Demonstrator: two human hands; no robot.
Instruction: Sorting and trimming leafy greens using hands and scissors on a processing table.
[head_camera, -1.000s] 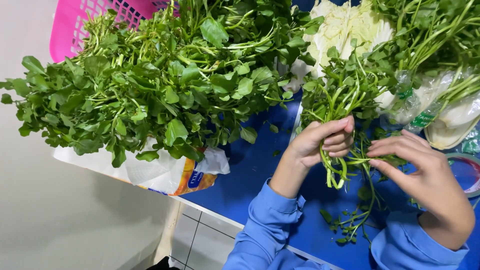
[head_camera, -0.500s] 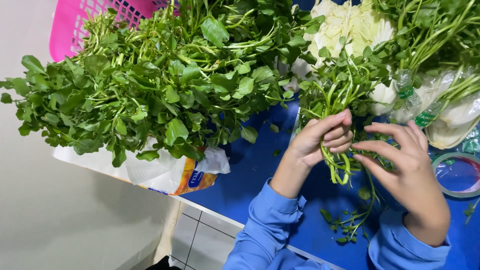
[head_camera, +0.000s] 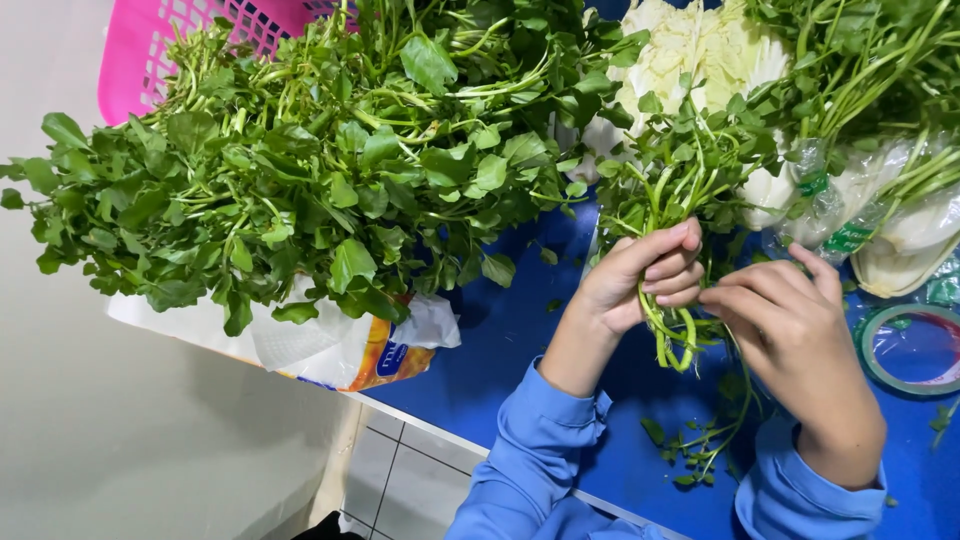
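Note:
My left hand grips a small bunch of leafy green stems, with the cut stem ends curling out below its fingers. My right hand is just right of the bunch, fingers pinched at the stems near the left hand's fingertips. Both arms wear blue sleeves. A few loose green sprigs lie on the blue tabletop under my hands.
A large heap of leafy greens lies on white plastic wrapping at the left, a pink basket behind it. Pale cabbage and wrapped bundles of greens lie at the back right. A roll of tape rests at the right edge.
My right hand has moved left and closed in on the stems held by my left hand. The left hand keeps its grip on the bunch.

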